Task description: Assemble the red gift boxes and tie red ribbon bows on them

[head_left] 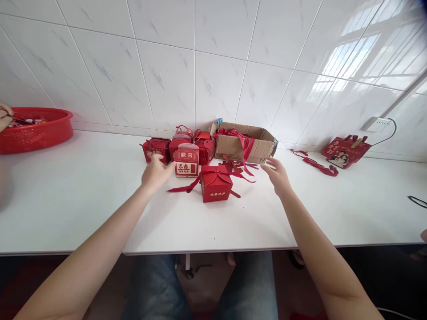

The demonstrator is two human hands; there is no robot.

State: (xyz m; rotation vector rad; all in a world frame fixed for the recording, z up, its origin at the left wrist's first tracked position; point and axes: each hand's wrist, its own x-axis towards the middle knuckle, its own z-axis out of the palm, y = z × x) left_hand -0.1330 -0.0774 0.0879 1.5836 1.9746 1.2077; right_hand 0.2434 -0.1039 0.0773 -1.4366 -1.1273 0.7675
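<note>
A red gift box [216, 186] with gold lettering stands in front of me, a dark red ribbon [188, 186] lying loose across its folded top, ends spread to both sides. My left hand [155, 172] is open, its fingertips at the left edge of a red and cream box [187, 162] with printed characters; I cannot tell whether they touch it. Several more red boxes [156, 149] cluster behind. My right hand [276, 175] hovers open, fingers apart and nothing in them, by the right front corner of a cardboard box [230, 149] of red ribbons [247, 144].
Red cut-out pieces [235, 166] lie before the cardboard box. On the right are a ribbon bundle [322, 168], red bags [347, 153] and a power strip [380, 124]. At far left, another person's hand [5, 111] is at a red basket [43, 135]. A tiled wall [167, 71] backs the white table [83, 200].
</note>
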